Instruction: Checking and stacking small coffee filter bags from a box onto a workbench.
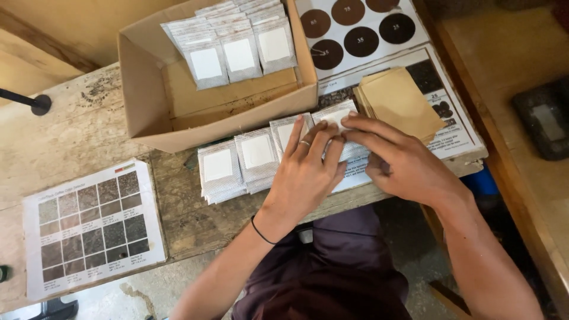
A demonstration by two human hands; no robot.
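Observation:
My left hand (309, 172) lies flat on the wooden table (83, 136), its fingers pressing a grey sachet with a white label (336, 116). A ring sits on one finger and a black band on the wrist. My right hand (398, 160) meets it from the right, fingertips on the same sachet. Left of my hands stand stacks of the same sachets (237, 163) in a row. Behind them an open cardboard box (178, 112) holds several more sachets (237, 47) leaning at its back.
A stack of tan paper envelopes (400, 101) lies right of my hands on a printed chart with dark circles (361, 32). A laminated sheet of grey sample squares (89, 228) lies at the left. A dark device (545, 118) rests on a bench at the right.

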